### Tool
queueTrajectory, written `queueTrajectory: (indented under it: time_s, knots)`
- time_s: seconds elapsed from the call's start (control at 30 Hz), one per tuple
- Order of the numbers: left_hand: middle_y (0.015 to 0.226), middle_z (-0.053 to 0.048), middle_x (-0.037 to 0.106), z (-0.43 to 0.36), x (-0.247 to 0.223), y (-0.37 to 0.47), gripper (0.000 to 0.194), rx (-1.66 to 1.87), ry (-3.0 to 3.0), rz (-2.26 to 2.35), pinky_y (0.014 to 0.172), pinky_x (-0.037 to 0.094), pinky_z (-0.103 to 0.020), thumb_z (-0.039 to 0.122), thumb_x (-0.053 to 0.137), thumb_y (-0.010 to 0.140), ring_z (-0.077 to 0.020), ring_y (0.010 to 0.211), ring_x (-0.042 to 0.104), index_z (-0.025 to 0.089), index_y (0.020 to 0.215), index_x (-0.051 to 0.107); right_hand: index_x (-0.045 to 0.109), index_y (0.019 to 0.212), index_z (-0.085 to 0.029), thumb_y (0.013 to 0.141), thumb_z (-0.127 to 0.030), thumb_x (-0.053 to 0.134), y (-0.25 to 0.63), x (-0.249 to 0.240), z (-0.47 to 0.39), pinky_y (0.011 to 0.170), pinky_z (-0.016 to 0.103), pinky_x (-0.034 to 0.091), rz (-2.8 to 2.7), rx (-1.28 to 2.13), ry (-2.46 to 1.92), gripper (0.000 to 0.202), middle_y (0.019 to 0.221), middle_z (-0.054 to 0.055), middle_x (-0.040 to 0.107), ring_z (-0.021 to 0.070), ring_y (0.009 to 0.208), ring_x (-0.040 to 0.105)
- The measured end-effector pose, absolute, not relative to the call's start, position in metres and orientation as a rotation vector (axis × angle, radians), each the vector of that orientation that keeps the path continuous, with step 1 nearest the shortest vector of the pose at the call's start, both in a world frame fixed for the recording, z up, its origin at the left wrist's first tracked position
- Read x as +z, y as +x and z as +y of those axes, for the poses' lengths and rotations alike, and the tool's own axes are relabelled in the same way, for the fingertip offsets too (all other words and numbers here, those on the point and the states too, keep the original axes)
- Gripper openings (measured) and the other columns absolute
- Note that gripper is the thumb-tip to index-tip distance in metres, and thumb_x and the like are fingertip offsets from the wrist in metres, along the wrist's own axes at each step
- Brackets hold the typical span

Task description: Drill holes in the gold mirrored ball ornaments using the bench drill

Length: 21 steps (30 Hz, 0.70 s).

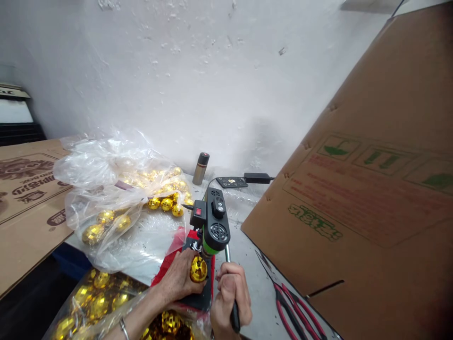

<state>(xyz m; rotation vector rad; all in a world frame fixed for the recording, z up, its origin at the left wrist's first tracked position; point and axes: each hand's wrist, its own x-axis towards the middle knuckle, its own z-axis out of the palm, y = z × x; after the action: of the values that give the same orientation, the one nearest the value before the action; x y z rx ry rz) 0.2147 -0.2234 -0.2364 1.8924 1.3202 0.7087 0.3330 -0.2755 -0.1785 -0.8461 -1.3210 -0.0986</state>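
A small black and green bench drill press (211,225) stands on a dark base plate at the table's front. My left hand (179,278) holds a gold mirror ball (198,269) under the drill head, pressed on the base. My right hand (230,295) is closed around the drill's black lever handle (234,317) to the right of the column. More gold mirror balls (166,204) lie in a clear plastic bag (106,189) behind and to the left.
A large cardboard box (371,198) leans in on the right. Red-handled scissors (288,307) lie by it. A small metal flask (200,168), a power adapter (257,178) and a flat cardboard sheet (24,198) sit around. Another bag of gold balls (95,300) rests below.
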Motion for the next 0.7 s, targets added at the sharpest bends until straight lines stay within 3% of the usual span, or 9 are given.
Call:
queueTrajectory:
  time_s: [0.1, 0.33, 0.47, 0.57, 0.7]
  knots:
    - [0.106, -0.006, 0.072, -0.223, -0.236, 0.215, 0.044, 0.721, 1.892, 1.310, 0.083, 0.048, -0.038, 0.033, 0.081, 0.067, -0.0305, 0.098, 0.066, 0.022, 0.106, 0.065, 0.050, 0.081, -0.022, 0.107, -0.012, 0.040, 0.333, -0.186, -0.277, 0.060, 0.027, 0.040, -1.353, -0.131, -0.854, 0.030, 0.077, -0.003, 0.053, 0.0119, 0.064, 0.051]
    - [0.108, -0.006, 0.073, -0.225, -0.229, 0.215, 0.045, 0.705, 1.901, 1.306, 0.085, 0.047, -0.040, 0.034, 0.079, 0.066, -0.0304, 0.097, 0.066, 0.022, 0.106, 0.065, 0.052, 0.082, -0.022, 0.112, -0.021, 0.039, 0.342, -0.214, -0.269, 0.083, 0.030, 0.050, -1.473, -0.268, -0.844, 0.033, 0.081, -0.003, 0.059, 0.0121, 0.073, 0.057]
    - [0.110, -0.008, 0.074, -0.225, -0.226, 0.216, 0.043, 0.694, 1.908, 1.309, 0.089, 0.049, -0.043, 0.035, 0.079, 0.068, -0.0327, 0.100, 0.067, 0.021, 0.107, 0.066, 0.050, 0.078, -0.023, 0.112, -0.024, 0.038, 0.346, -0.198, -0.272, 0.072, 0.026, 0.051, -1.529, -0.292, -0.817, 0.036, 0.078, -0.004, 0.059, 0.0108, 0.068, 0.057]
    - [0.117, -0.010, 0.074, -0.226, -0.225, 0.215, 0.050, 0.687, 1.916, 1.331, 0.099, 0.048, -0.048, 0.034, 0.080, 0.068, -0.0362, 0.110, 0.066, 0.021, 0.115, 0.065, 0.049, 0.081, -0.023, 0.110, -0.016, 0.040, 0.345, -0.157, -0.280, 0.058, 0.021, 0.045, -1.515, -0.188, -0.882, 0.032, 0.076, -0.004, 0.053, 0.0091, 0.062, 0.053]
    - [0.128, -0.012, 0.070, -0.238, -0.235, 0.203, 0.064, 0.729, 1.906, 1.341, 0.101, 0.049, -0.047, 0.031, 0.083, 0.069, -0.0367, 0.118, 0.063, 0.022, 0.129, 0.061, 0.050, 0.077, -0.023, 0.108, -0.018, 0.047, 0.345, -0.103, -0.286, 0.053, 0.019, 0.040, -1.467, -0.016, -0.987, 0.032, 0.067, -0.006, 0.049, 0.0083, 0.057, 0.050]
